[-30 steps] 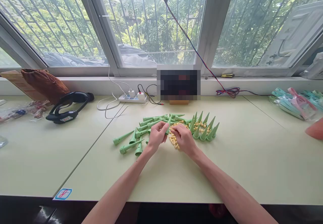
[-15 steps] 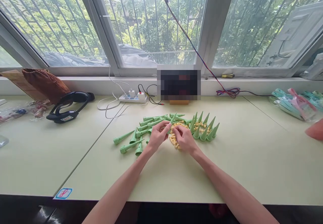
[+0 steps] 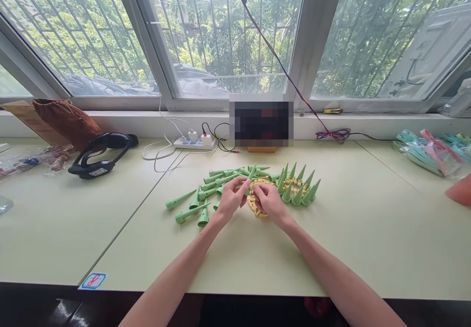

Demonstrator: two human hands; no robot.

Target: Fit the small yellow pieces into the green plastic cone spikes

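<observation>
My left hand (image 3: 234,195) is closed around a green cone (image 3: 252,172), whose tip points up and away. Close beside it on the right, my right hand (image 3: 268,199) has its fingers pinched together; anything between them is too small to make out. Under and between the hands lies a pile of small yellow pieces (image 3: 257,211). Several green spiked cones with ribbed caps (image 3: 187,213) lie on their sides to the left. On the right, green cones (image 3: 297,197) stand upright around more small yellow pieces (image 3: 293,185).
Behind the hands, a pixelated dark screen (image 3: 262,123) stands on the table (image 3: 235,268). A power strip (image 3: 195,143) with cables and a black headset (image 3: 101,156) are at the left. Plastic-wrapped items (image 3: 429,152) and an orange object (image 3: 459,189) sit at the right.
My right hand has shifted very slightly left, nearer the cone in my left hand. The cones and yellow pieces on the table look the same.
</observation>
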